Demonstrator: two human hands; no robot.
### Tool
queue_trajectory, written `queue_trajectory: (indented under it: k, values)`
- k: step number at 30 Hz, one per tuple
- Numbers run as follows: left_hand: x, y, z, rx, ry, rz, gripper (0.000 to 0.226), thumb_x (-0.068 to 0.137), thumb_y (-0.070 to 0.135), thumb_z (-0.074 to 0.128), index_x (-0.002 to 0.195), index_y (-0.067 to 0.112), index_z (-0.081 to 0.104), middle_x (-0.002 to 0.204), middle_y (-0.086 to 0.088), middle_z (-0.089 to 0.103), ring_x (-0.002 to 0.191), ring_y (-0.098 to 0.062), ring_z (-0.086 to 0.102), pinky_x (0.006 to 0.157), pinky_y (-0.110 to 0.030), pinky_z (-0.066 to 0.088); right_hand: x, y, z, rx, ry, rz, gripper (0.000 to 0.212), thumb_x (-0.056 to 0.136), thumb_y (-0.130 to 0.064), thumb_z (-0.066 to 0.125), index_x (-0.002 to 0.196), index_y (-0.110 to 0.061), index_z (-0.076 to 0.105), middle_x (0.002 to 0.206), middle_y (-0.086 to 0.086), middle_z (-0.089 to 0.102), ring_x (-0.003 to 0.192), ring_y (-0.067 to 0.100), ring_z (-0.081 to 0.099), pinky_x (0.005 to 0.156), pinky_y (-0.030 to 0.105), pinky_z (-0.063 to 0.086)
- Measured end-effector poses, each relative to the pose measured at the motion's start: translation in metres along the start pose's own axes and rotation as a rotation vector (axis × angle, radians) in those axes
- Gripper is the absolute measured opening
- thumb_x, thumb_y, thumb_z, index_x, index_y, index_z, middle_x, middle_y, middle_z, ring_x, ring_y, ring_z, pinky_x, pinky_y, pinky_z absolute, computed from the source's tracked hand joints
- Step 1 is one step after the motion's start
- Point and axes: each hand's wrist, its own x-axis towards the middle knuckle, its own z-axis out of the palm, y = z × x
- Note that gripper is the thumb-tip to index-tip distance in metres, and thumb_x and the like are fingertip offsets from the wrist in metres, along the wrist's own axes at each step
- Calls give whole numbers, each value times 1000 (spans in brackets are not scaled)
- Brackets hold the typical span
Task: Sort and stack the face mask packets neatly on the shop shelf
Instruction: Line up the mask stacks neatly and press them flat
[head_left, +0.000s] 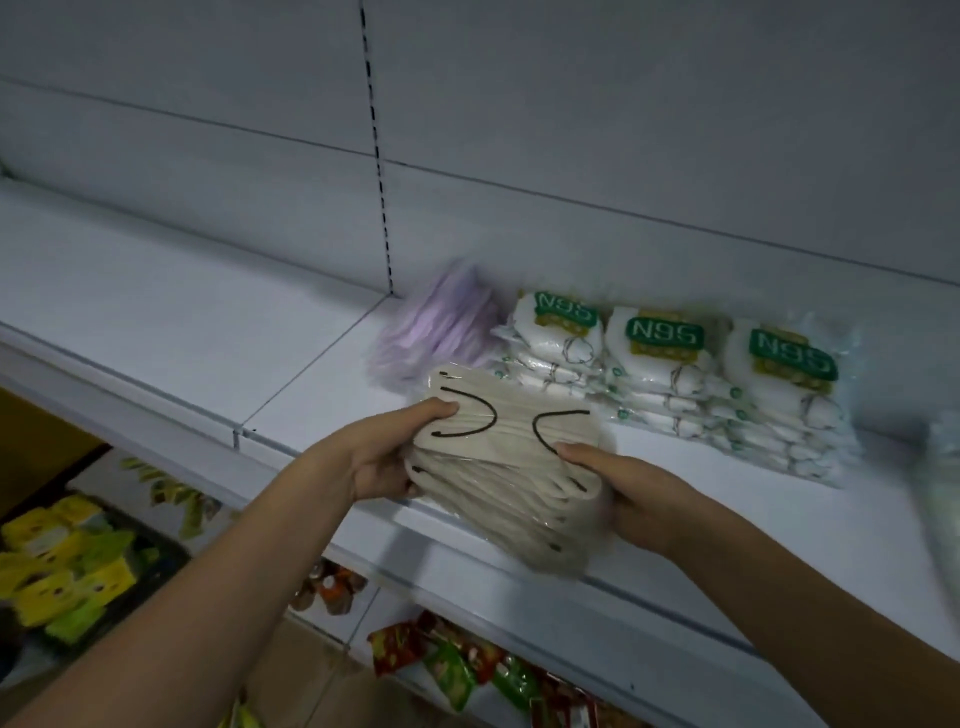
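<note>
While the white shelf fills most of my view, I see both hands clamped on one stack of beige mask packets with black ear loops. The left hand grips the stack's left end, thumb on top and fingers curled underneath; the right hand grips the right end the same way, thumb pressed near a loop. The hands sit apart, one at each end. The stack hangs over the shelf's front edge, its far end above the shelf board and its near end sagging past the lip. Behind it, against the back panel, stand three piles of white N95 packets side by side, with a blurred pile of lilac packets just to their left. Below the shelf I make out yellow-green packs and red and green snack packets on lower shelves.
</note>
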Motion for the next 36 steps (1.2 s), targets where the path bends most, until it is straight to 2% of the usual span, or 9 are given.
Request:
queue_trajectory:
  k: [7, 10, 13, 15, 17, 21, 26, 29, 36]
  values:
    - [9, 3, 37, -82, -137, 263, 38, 88, 26, 68, 120, 6, 68, 119, -17, 71, 107, -28, 69, 93, -38, 57, -34, -9, -25, -172, 36, -323, 44, 85, -25, 73, 124, -9, 62, 112, 7, 74, 107, 26, 69, 95, 38, 51]
    - [15, 3, 44, 45, -170, 406, 34, 88, 28, 72, 116, 7, 69, 118, -13, 72, 108, -20, 70, 89, -30, 57, -51, -28, -35, -396, 217, -501, 39, 84, -20, 76, 120, -11, 62, 98, -3, 76, 92, 7, 72, 80, 23, 53]
    - [23, 2, 35, 281, -223, 501, 66, 72, 35, 88, 127, 9, 63, 125, -7, 70, 121, -22, 64, 106, -36, 48, -59, -36, -52, -633, 365, -538, 79, 73, -33, 84, 140, -22, 44, 129, -8, 62, 100, -6, 64, 85, 18, 52]
    - [25, 0, 32, 516, -242, 501, 66, 72, 19, 87, 131, 22, 58, 120, 8, 72, 116, -12, 66, 97, -26, 52, -54, -23, -67, -838, 332, -488, 97, 71, -38, 86, 147, -41, 27, 147, -19, 31, 130, 2, 42, 104, 21, 36]
    - [26, -4, 34, 600, -302, 478, 71, 77, 1, 80, 135, 30, 50, 122, 17, 69, 115, -4, 64, 90, -17, 52, -42, -5, -76, -871, 240, -484, 100, 69, -36, 89, 143, -52, 24, 151, -22, 25, 140, 4, 30, 107, 19, 30]
    - [27, 0, 43, 616, -262, 523, 79, 77, 10, 84, 142, 30, 44, 129, 15, 66, 119, -6, 62, 92, -20, 52, -31, 1, -82, -695, 348, -419, 126, 69, -31, 89, 157, -28, 0, 143, -19, 29, 128, 1, 33, 103, 19, 31]
    - [31, -7, 47, 663, -218, 501, 96, 66, 21, 92, 145, 28, 38, 126, 14, 66, 116, -2, 63, 93, -21, 53, -38, 6, -88, -605, 223, -490, 93, 65, -9, 91, 139, -30, 38, 128, -19, 59, 121, 3, 57, 99, 17, 46]
    - [30, -12, 68, 651, -198, 540, 80, 67, 15, 89, 136, 25, 50, 113, 20, 71, 107, 0, 67, 81, -11, 52, -46, 9, -94, -623, 233, -565, 80, 67, 2, 86, 133, -19, 48, 120, -15, 65, 114, -4, 59, 92, 12, 48]
    - [28, 4, 192, 566, -427, 644, 49, 77, 4, 80, 117, 27, 62, 102, 15, 76, 94, -3, 72, 71, -15, 54, -143, -17, -168, -362, 371, -610, 62, 66, -20, 88, 120, -16, 60, 102, -11, 76, 97, 6, 70, 76, 18, 55]
